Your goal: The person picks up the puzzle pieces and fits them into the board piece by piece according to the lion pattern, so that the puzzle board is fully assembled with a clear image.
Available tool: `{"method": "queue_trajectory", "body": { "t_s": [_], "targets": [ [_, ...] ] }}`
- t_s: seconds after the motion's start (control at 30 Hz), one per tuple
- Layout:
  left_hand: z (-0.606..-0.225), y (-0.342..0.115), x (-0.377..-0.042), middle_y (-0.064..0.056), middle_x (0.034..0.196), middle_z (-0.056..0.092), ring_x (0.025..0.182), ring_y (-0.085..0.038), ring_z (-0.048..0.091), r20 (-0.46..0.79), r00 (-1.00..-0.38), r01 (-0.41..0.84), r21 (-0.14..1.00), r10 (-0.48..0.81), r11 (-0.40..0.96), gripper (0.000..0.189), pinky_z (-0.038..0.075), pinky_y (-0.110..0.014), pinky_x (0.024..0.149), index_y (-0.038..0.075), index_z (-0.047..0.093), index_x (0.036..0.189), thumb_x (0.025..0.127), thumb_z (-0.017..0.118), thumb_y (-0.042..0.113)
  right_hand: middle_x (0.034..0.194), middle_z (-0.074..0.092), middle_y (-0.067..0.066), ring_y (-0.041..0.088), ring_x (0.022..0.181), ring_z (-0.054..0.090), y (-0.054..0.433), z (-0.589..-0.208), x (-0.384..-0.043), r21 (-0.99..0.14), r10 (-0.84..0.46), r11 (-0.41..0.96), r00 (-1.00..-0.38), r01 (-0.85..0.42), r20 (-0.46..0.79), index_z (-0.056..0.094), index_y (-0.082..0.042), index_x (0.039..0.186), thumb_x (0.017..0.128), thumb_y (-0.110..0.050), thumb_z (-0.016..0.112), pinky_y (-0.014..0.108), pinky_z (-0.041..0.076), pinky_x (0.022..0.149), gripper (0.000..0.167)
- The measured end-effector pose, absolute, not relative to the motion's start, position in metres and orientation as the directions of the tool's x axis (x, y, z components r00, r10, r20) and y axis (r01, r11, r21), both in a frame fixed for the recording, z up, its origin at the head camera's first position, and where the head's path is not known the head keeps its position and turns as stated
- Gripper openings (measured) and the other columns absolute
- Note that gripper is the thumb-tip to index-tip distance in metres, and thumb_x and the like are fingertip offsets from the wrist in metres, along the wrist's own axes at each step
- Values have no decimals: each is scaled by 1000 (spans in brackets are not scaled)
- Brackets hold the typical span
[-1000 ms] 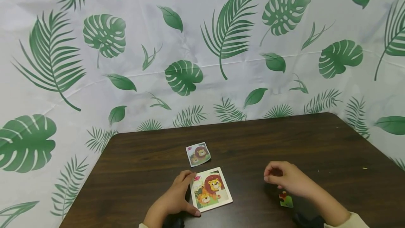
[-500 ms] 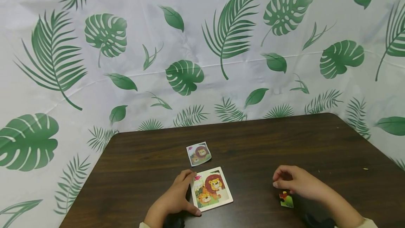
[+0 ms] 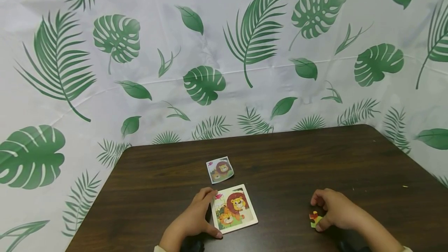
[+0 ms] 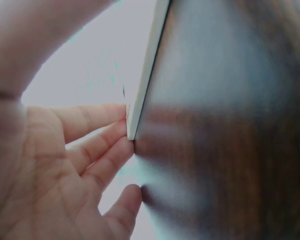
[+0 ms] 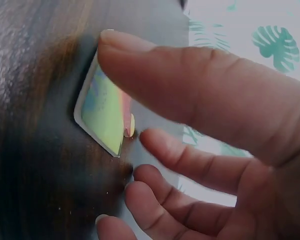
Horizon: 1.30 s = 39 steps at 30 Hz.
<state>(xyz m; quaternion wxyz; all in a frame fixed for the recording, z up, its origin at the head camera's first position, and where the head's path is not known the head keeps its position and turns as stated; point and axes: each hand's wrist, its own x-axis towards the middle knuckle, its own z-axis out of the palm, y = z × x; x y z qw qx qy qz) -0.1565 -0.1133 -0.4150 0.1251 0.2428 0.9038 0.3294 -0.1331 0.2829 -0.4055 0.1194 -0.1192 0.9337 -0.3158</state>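
My left hand (image 3: 196, 216) holds the wooden jigsaw puzzle (image 3: 254, 221) along its left side, thumb at the near corner and fingers at the far one. Its picture of a lion and a cub has a bare gap at the lower right. In the left wrist view, fingertips meet the edge of the puzzle board (image 4: 145, 75). Off to the right, my right hand (image 3: 337, 209) is spread around a loose puzzle piece (image 3: 314, 221) lying on the table. In the right wrist view the thumb overlaps one edge of this green piece (image 5: 102, 120), and the index fingertip is close to its tab.
A small picture card (image 3: 219, 170) with the same lion scene lies just behind the puzzle. All of it is on a dark wooden table (image 3: 280, 162). A leaf-patterned cloth (image 3: 157, 88) hangs behind the table's far edge.
My right hand has moved right and toward me, lowering its thumb and fingers around the loose piece. The left hand and the puzzle have stayed put.
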Motion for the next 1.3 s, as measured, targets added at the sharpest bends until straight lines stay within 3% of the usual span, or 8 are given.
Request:
{"method": "queue_trajectory", "body": {
  "t_s": [0.77,1.3],
  "targets": [
    [-415,-113,-156,-12,133,30,121,-32,28,-55,-850,366,653,523,663,105,30,-55,95,0,35,138,56,87,37,79,44,4,20,70,44,274,-404,-129,-542,-207,836,-966,-93,-154,54,-11,76,46,-25,89,34,38,61,48],
    [-414,-113,-157,-12,133,31,120,-32,29,-63,-849,366,648,525,669,104,30,-54,96,0,35,138,57,87,38,75,48,4,20,68,45,272,-407,-132,-633,-232,771,-957,-74,-171,47,-8,80,50,-14,88,33,39,58,51]
  ]
}}
